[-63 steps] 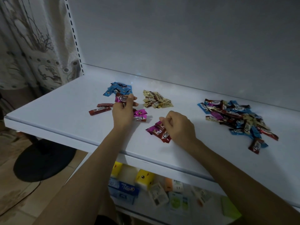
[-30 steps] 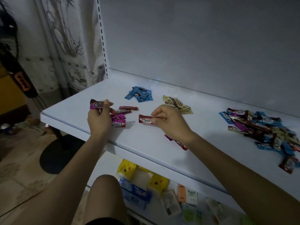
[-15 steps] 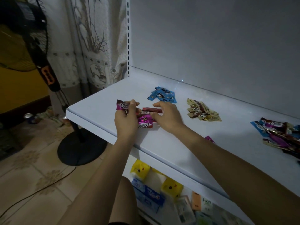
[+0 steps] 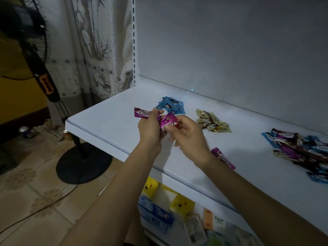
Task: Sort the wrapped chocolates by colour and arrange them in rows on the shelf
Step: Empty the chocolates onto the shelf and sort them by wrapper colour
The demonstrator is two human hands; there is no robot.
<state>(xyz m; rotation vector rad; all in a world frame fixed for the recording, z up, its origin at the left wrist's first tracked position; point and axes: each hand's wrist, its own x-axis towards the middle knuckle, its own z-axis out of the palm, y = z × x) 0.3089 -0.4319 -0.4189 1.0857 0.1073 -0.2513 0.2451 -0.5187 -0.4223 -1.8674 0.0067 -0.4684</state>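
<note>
Above the white shelf (image 4: 106,125), my left hand (image 4: 150,129) holds a purple-pink wrapped chocolate (image 4: 142,113) that sticks out to the left. My right hand (image 4: 188,134) pinches several pink wrapped chocolates (image 4: 168,121) held against my left hand. A small pile of blue chocolates (image 4: 171,105) lies behind my hands. A pile of gold chocolates (image 4: 212,121) lies to its right. A mixed, unsorted heap (image 4: 301,150) sits at the far right. One purple chocolate (image 4: 223,158) shows beside my right forearm.
A black standing fan (image 4: 44,82) and its round base (image 4: 83,164) stand on the tiled floor left of the shelf. A patterned curtain (image 4: 99,50) hangs behind it. Below the shelf, a lower level holds yellow and blue boxes (image 4: 156,206).
My right hand has lifted the pink chocolates off the shelf and brought them up against my left hand. The view has swung further left.
</note>
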